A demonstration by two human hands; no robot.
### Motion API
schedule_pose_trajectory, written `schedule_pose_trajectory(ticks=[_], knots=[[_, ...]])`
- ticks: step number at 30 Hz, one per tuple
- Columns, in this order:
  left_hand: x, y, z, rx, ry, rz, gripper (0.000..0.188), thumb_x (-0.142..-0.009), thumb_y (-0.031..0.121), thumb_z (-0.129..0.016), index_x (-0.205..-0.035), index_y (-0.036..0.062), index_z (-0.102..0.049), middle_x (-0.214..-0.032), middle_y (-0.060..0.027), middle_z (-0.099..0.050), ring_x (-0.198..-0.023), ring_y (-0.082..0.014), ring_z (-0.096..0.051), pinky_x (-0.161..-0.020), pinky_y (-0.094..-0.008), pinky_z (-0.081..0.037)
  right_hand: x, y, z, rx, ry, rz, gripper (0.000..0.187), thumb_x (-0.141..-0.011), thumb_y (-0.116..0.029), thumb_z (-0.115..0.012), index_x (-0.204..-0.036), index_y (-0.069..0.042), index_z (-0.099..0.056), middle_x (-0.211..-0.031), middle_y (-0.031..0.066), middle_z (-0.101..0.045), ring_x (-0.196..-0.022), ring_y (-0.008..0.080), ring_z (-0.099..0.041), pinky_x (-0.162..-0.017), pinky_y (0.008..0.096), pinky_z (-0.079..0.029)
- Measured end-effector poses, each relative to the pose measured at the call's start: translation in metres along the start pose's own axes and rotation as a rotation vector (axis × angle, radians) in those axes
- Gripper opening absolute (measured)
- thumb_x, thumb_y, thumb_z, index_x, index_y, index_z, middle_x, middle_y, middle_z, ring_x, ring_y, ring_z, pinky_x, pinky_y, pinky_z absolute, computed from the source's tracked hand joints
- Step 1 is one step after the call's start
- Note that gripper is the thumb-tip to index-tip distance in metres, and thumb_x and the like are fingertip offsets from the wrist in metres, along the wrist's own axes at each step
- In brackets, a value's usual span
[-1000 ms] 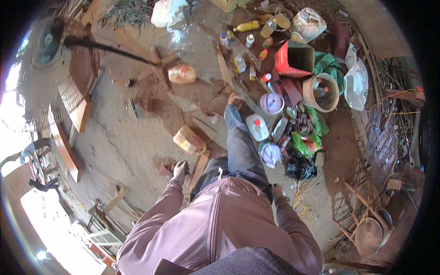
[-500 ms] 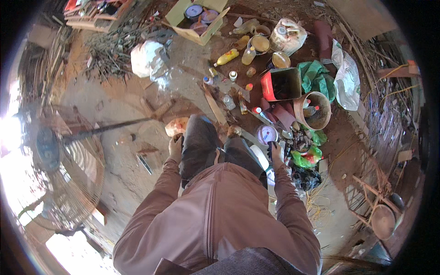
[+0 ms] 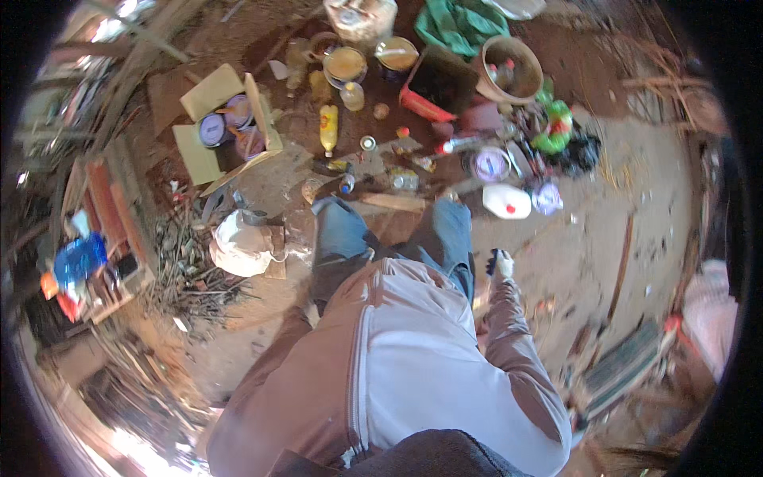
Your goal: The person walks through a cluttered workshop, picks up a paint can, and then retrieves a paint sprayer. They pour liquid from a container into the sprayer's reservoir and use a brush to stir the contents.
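Note:
I stand on bare dirt, and my pale pink jacket (image 3: 397,358) and blue jeans (image 3: 342,234) fill the middle of the view. My right hand (image 3: 501,264) hangs beside my right thigh in a light glove with a dark patch at the fingers. Whether it holds anything is unclear. The thing nearest to it is a white plastic jug (image 3: 509,201), lying on the ground just ahead. My left sleeve (image 3: 270,358) runs down to my left thigh and the hand is hidden behind the leg. A white sack (image 3: 242,242) lies to the left of my left leg.
Clutter lies ahead: a yellow bottle (image 3: 328,129), an open cardboard box (image 3: 214,91) of round tins, a red crate (image 3: 435,83), a round basket (image 3: 509,67), a green cloth (image 3: 457,24). Sticks (image 3: 187,278) and a blue bag (image 3: 79,258) lie left. Boards (image 3: 628,366) lie right.
The view has swung round: the clutter moved from the right side to the top, and the cardboard box went to the upper left. My right hand now hangs away from my thigh.

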State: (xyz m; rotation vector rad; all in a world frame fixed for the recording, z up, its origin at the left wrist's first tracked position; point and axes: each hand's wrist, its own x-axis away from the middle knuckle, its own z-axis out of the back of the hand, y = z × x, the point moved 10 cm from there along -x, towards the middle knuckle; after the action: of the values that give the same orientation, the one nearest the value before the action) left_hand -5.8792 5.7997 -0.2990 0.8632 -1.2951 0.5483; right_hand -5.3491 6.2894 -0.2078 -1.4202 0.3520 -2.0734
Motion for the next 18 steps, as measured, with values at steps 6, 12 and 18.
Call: schedule_pose_trajectory(ticks=[6, 12, 18], knots=[[-0.059, 0.235, 0.130, -0.125, 0.149, -0.077, 0.034, -0.094, 0.036, -0.054, -0.120, 0.0149, -0.058, -0.116, -0.0038, -0.063, -0.091, -0.0205, -0.063, -0.076, -0.0368, -0.052, 0.152, 0.053, -0.125, 0.380, -0.154, 0.093, 0.028, -0.089, -0.030, -0.056, -0.104, -0.007, -0.065, -0.079, 0.0123, -0.063, -0.065, 0.0281, -0.062, -0.060, 0.0372, -0.050], [-0.025, 0.297, 0.129, -0.179, 0.074, -0.060, 0.028, -0.094, 0.031, -0.052, -0.116, 0.0159, -0.061, -0.104, -0.0029, -0.067, -0.086, -0.0208, -0.065, -0.071, -0.0360, -0.054, 0.173, -0.001, -0.197, 0.621, -0.022, 0.465, 0.029, -0.093, -0.030, -0.056, -0.105, -0.005, -0.063, -0.080, 0.0054, -0.064, -0.070, 0.0188, -0.060, -0.064, 0.0321, -0.048], [-0.018, 0.307, 0.058, -0.201, -0.090, -0.126, 0.021, -0.091, 0.023, -0.056, -0.110, 0.0201, -0.064, -0.097, -0.0005, -0.064, -0.083, -0.0163, -0.062, -0.070, -0.0335, -0.051, 0.115, 0.031, -0.256, 0.104, -0.270, -0.059, 0.022, -0.095, -0.029, -0.055, -0.104, -0.011, -0.065, -0.071, -0.0015, -0.055, -0.052, 0.0083, -0.051, -0.045, 0.0234, -0.040]])
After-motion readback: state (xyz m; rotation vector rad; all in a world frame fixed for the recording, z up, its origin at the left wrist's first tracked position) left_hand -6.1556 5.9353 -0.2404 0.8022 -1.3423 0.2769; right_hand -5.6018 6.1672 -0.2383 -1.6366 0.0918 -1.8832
